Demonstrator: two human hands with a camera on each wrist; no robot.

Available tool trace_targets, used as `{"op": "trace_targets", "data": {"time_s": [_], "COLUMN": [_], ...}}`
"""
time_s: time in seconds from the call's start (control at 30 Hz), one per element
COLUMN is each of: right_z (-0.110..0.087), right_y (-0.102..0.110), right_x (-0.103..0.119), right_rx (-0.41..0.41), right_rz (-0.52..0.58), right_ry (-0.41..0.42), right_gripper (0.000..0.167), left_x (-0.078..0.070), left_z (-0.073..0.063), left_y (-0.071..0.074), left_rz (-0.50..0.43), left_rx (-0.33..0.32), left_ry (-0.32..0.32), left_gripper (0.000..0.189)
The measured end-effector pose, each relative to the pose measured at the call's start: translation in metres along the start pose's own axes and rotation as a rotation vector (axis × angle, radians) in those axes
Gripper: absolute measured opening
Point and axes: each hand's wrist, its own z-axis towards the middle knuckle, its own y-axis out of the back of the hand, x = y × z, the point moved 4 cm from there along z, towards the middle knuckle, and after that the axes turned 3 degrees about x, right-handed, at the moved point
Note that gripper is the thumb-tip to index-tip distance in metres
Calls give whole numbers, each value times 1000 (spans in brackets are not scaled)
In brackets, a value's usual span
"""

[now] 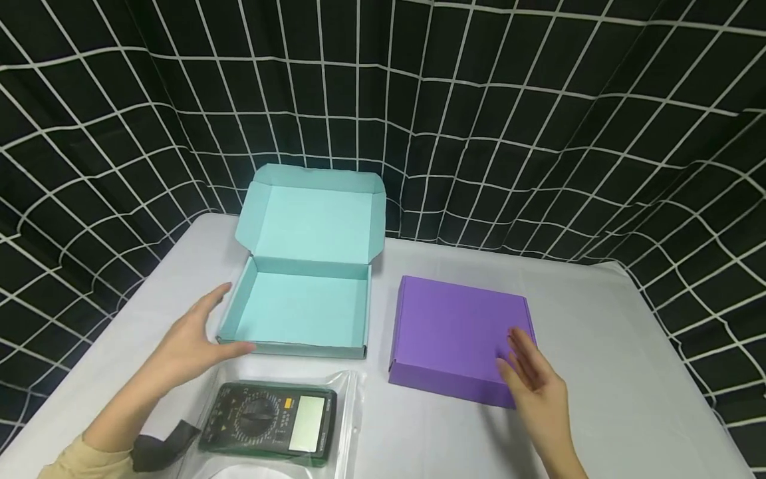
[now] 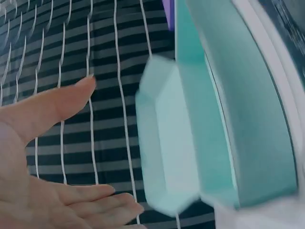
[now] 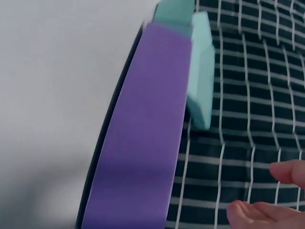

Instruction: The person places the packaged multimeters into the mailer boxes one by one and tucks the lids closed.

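Note:
An opened turquoise cardboard box (image 1: 302,309) stands at the table's left, its lid (image 1: 317,223) raised at the back and nothing inside. At its front left corner is my left hand (image 1: 188,346), thumb and fingers spread apart and holding nothing. To the right lies a closed purple box (image 1: 457,332). My right hand (image 1: 541,399) hovers at the purple box's right front corner, fingers slightly bent and nothing in them. In the right wrist view, the purple box's side (image 3: 143,129) is apart from the fingers.
A dark multimeter (image 1: 269,419) in a clear zip bag (image 1: 350,426) lies in front of the turquoise box. Beside it, near the left sleeve, is a black piece (image 1: 164,447). Black curtains (image 1: 419,133) with a white grid surround the white table (image 1: 598,346).

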Motion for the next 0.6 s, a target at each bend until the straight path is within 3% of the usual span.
{"op": "trace_targets", "data": {"time_s": [0.1, 0.23, 0.4, 0.6], "right_z": [2, 4, 8, 15], "right_y": [-24, -56, -93, -131], "right_x": [6, 11, 11, 8], "right_rx": [107, 209, 328, 442], "right_rz": [104, 132, 191, 188], "right_ry": [-6, -109, -205, -212], "right_gripper": [55, 57, 64, 67], "left_x": [28, 53, 69, 81], "left_z": [3, 6, 15, 25], "left_y": [7, 4, -2, -7], "left_rz": [-11, -141, -307, -412], "left_rx": [44, 116, 151, 182], "left_ry": [59, 51, 27, 35], "left_gripper": [113, 112, 107, 103]}}
